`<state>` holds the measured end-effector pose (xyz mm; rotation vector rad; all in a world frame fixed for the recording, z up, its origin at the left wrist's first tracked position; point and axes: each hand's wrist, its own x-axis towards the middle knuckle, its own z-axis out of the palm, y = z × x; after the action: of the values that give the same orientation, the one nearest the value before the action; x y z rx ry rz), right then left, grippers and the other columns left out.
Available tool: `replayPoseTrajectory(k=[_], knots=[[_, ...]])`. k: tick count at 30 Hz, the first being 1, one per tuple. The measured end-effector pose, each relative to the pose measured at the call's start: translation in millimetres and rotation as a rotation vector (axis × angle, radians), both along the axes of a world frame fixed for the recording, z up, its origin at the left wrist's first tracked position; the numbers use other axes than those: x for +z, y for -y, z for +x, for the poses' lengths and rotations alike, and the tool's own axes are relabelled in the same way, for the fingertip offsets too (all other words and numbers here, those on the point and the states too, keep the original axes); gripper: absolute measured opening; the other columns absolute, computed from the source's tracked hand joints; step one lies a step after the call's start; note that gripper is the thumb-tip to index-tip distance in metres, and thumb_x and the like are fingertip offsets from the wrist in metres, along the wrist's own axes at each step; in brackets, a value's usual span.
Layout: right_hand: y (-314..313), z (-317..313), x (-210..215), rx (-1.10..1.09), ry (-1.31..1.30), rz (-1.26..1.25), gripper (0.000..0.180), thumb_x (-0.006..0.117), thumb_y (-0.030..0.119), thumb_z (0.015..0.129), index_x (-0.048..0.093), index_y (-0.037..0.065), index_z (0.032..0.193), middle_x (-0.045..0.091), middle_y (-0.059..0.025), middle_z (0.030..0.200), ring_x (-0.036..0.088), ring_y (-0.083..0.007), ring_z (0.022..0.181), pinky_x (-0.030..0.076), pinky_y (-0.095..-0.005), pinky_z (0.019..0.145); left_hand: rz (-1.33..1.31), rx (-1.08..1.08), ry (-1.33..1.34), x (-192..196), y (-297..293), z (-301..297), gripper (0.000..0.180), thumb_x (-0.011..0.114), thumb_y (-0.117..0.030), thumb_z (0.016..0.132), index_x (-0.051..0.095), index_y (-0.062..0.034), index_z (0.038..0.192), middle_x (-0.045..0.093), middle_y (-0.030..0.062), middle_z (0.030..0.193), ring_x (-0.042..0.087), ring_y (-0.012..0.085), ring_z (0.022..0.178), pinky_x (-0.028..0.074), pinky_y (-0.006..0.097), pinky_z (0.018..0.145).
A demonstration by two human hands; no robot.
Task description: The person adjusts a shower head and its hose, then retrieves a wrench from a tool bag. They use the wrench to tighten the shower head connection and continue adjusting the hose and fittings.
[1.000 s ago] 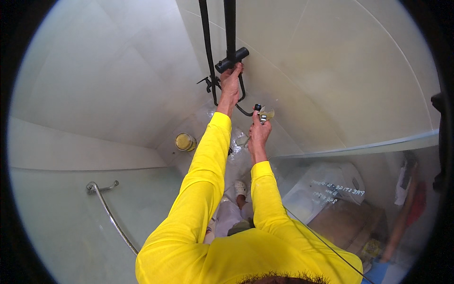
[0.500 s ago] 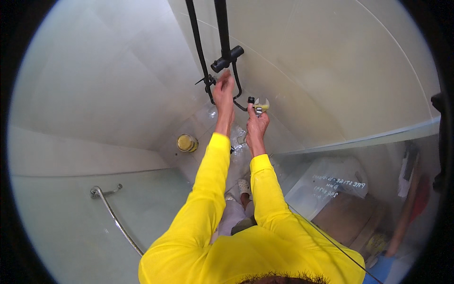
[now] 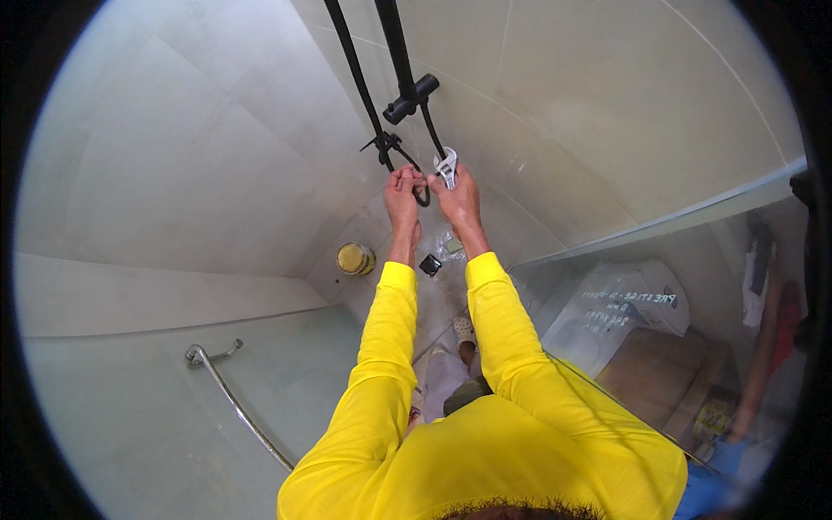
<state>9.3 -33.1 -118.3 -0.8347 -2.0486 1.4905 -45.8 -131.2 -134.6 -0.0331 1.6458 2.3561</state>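
Note:
My right hand (image 3: 461, 202) is closed round an adjustable wrench (image 3: 448, 165), whose silver jaws point up beside a thin black hose (image 3: 433, 130). Just to its left, my left hand (image 3: 404, 204) has its fingers pinched together at the hose's bent lower part, which loops down between both hands. Above them, a black cylindrical shower fitting (image 3: 412, 99) joins a black vertical pipe (image 3: 394, 43). A small black valve (image 3: 382, 144) with a lever sits on the second black pipe (image 3: 354, 65), just above my left fingers. The hose's end is hidden by my hands.
A yellow-topped can (image 3: 354, 258) stands on the floor near the left wall. A square black piece (image 3: 430, 264) lies on the wet tiles below my hands. Left is a glass panel with a chrome handle (image 3: 238, 403); right, behind glass, a cardboard box (image 3: 646, 373).
My right hand has brought the wrench up and left, turning its jaws upward. My left hand has come down from near the fitting to the hose. The hose's loop has shifted between my hands.

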Motion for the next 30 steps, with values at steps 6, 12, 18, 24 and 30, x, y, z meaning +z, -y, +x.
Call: replayPoseTrajectory(k=[6, 12, 18, 24, 30], knots=[[-15, -41, 38, 0.048, -0.234, -0.493, 0.019, 0.057, 0.021, 0.109, 0.062, 0.004, 0.116, 0.066, -0.0035, 0.081, 0.048, -0.0068, 0.055, 0.036, -0.024, 0.045, -0.011, 0.023, -0.006, 3, 11, -8, 0.019, 0.051, -0.019, 0.108, 0.064, -0.0056, 0.107, 0.056, -0.0002, 0.085, 0.049, 0.0107, 0.075, 0.042, 0.026, 0.069], [-22, -67, 70, 0.067, -0.199, -0.6, 0.017, 0.057, 0.019, 0.108, 0.062, 0.003, 0.111, 0.065, -0.0053, 0.08, 0.048, -0.0067, 0.054, 0.036, -0.0234, 0.043, -0.017, -0.002, -0.05, 16, 21, -7, 0.02, 0.047, -0.02, 0.102, 0.06, -0.0061, 0.099, 0.051, 0.0, 0.081, 0.046, 0.0114, 0.073, 0.039, 0.027, 0.068], [-26, -76, 80, 0.081, -0.162, -0.575, 0.018, 0.058, 0.018, 0.107, 0.063, 0.001, 0.108, 0.068, -0.0077, 0.08, 0.051, -0.0074, 0.055, 0.038, -0.0246, 0.044, 0.057, -0.038, -0.12, 27, 37, 1, 0.018, 0.045, -0.017, 0.099, 0.059, -0.0055, 0.097, 0.049, -0.0002, 0.08, 0.045, 0.0108, 0.072, 0.037, 0.027, 0.067], [-43, -83, 80, 0.13, -0.099, -0.6, 0.022, 0.06, 0.02, 0.106, 0.067, -0.001, 0.104, 0.071, -0.0085, 0.077, 0.052, -0.0092, 0.052, 0.039, -0.0282, 0.043, 0.07, -0.001, -0.127, 32, 56, 14, 0.016, 0.043, -0.011, 0.092, 0.058, -0.0041, 0.095, 0.047, -0.0005, 0.076, 0.042, 0.0098, 0.067, 0.034, 0.027, 0.062], [-56, -90, 86, 0.183, -0.047, -0.567, 0.019, 0.062, 0.02, 0.106, 0.065, 0.001, 0.1, 0.068, -0.0054, 0.075, 0.048, -0.0076, 0.051, 0.033, -0.0274, 0.043, 0.016, -0.042, -0.135, 28, 73, 22, 0.018, 0.043, -0.014, 0.095, 0.058, -0.0037, 0.094, 0.045, -0.0014, 0.074, 0.04, 0.009, 0.066, 0.033, 0.027, 0.061]])
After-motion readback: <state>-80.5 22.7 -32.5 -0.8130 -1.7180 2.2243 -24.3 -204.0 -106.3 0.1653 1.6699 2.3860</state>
